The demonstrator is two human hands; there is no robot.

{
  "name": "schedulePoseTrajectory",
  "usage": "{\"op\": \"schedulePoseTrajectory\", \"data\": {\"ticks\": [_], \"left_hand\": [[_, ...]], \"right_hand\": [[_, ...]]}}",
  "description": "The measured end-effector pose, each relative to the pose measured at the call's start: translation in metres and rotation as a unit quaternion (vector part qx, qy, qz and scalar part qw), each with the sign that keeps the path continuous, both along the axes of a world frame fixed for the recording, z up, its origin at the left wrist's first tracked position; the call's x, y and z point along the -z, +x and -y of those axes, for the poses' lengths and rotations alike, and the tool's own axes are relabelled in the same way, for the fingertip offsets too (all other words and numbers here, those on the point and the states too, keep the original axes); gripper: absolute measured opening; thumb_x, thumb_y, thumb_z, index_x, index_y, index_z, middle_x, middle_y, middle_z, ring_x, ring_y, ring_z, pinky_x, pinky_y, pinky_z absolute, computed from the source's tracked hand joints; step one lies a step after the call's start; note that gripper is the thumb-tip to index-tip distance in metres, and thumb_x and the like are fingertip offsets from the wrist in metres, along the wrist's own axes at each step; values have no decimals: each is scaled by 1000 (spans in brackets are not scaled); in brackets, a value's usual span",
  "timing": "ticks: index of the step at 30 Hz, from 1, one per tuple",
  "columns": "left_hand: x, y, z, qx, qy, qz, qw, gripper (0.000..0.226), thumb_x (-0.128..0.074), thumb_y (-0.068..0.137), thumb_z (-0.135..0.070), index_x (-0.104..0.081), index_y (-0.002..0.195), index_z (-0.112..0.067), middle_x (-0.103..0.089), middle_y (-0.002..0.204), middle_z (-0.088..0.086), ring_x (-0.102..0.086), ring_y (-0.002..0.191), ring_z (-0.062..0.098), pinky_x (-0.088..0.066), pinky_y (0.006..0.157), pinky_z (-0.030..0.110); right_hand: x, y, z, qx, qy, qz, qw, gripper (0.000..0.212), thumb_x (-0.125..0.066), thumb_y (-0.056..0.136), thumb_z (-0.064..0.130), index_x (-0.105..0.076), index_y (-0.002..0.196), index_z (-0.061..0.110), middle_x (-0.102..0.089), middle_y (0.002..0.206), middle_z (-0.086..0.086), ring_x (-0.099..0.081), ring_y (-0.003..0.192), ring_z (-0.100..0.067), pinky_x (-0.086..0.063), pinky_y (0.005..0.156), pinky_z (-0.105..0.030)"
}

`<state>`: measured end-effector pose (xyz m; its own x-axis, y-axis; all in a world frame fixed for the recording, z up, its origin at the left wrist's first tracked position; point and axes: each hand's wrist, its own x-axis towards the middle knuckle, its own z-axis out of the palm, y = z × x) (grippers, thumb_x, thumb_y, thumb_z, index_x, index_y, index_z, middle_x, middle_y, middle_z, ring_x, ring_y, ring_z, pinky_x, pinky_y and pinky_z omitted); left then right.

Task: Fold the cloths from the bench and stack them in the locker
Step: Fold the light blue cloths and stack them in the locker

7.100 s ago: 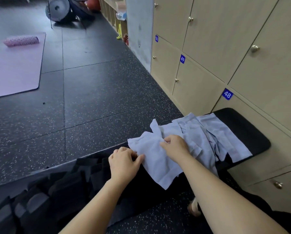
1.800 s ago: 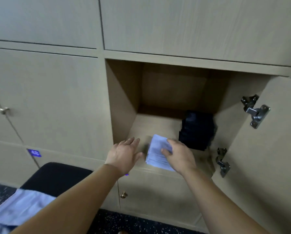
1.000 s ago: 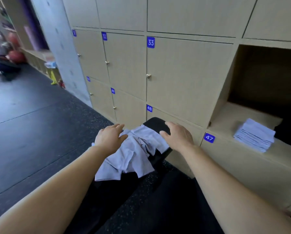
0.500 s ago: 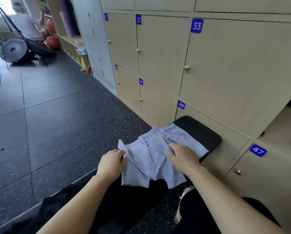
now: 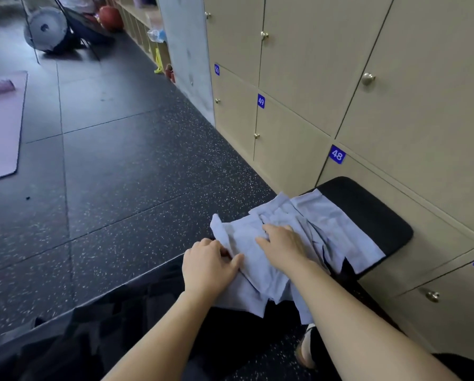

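soft, even light at a moderate level, with a cool blue cast. brightest at far top left, where the floor (image 5: 98, 86) carries a pale sheen; nearer tiles go dark and speckled. a round knob (image 5: 368, 78) on the lockers (image 5: 299, 64) shows a small highlight. shadows are faint and soft-edged beneath the left hand (image 5: 208, 268) and right hand (image 5: 282, 243) on the pale cloths (image 5: 329, 224). the black bench (image 5: 367, 213) swallows detail at lower left. wide-angle bend: locker lines lean and splay toward the edges. far corner soft, slight smear overall.
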<state>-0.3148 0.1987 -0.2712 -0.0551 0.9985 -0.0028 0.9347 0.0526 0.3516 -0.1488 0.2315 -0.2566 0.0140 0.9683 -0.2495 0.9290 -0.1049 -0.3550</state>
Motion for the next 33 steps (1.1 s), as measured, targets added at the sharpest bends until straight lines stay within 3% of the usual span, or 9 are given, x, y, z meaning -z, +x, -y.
{"op": "schedulePoseTrajectory", "data": {"ticks": [6,9,12,17,23,25,27,31,33], "left_hand": [[2,3,0,-30,20,38,999,27,-53,90,-38,-62,73,-19,-61,95,-6,-53,98,21,-27,78,30],[-3,2,-2,-38,38,69,996,19,-55,92,-36,-65,83,-22,-60,103,-7,-52,102,20,-27,84,32],[-12,8,-4,-48,45,148,987,20,-55,94,-34,-62,83,-19,-64,87,-7,-58,89,20,-37,83,34],[-23,31,-3,-14,10,359,933,21,-60,94,-22,-54,75,-17,-56,64,-7,-50,61,16,-43,63,28],[-36,43,7,50,11,384,922,23,-58,96,-17,-50,75,-17,-48,63,-8,-37,56,7,-35,58,22],[-43,45,10,45,19,376,925,21,-57,97,-18,-52,77,-14,-52,64,-7,-40,54,6,-36,56,16],[-54,48,13,27,27,384,923,18,-57,97,-16,-54,79,-13,-59,67,-5,-49,58,7,-39,57,13],[-87,62,12,-5,36,467,884,4,-59,95,-13,-56,96,-15,-64,76,2,-60,74,17,-48,71,26],[-106,66,9,10,40,477,878,14,-61,94,-16,-54,106,-18,-62,77,5,-60,77,19,-50,79,34]], "right_hand": [[1,-5,-15,90,-8,-20,996,31,-48,94,23,-60,122,19,-59,130,-5,-45,125,-29,-35,97,-34],[-6,3,-10,118,-7,-45,992,27,-47,91,20,-64,111,24,-64,122,-4,-50,120,-29,-39,95,-32],[-12,17,3,175,-3,-103,979,16,-51,86,21,-64,95,26,-68,108,0,-57,107,-27,-46,89,-32],[-25,43,36,309,26,-375,874,11,-66,79,4,-66,87,10,-62,78,-1,-55,83,-21,-44,60,-18],[-39,63,57,362,-48,-478,799,21,-71,84,9,-66,100,-4,-67,98,-16,-58,87,-25,-43,66,-28],[-46,68,61,352,-19,-496,794,9,-70,85,10,-66,85,2,-63,81,-11,-55,77,-22,-41,61,-26],[-59,72,63,344,21,-526,778,20,-69,86,15,-61,70,7,-54,64,-5,-47,63,-17,-37,54,-24],[-97,78,72,290,128,-505,803,25,-65,90,18,-61,73,1,-54,70,-5,-48,68,-16,-41,60,-28],[-112,81,74,266,180,-489,811,19,-66,89,21,-63,76,7,-57,71,-2,-49,69,-12,-43,62,-25]]}}
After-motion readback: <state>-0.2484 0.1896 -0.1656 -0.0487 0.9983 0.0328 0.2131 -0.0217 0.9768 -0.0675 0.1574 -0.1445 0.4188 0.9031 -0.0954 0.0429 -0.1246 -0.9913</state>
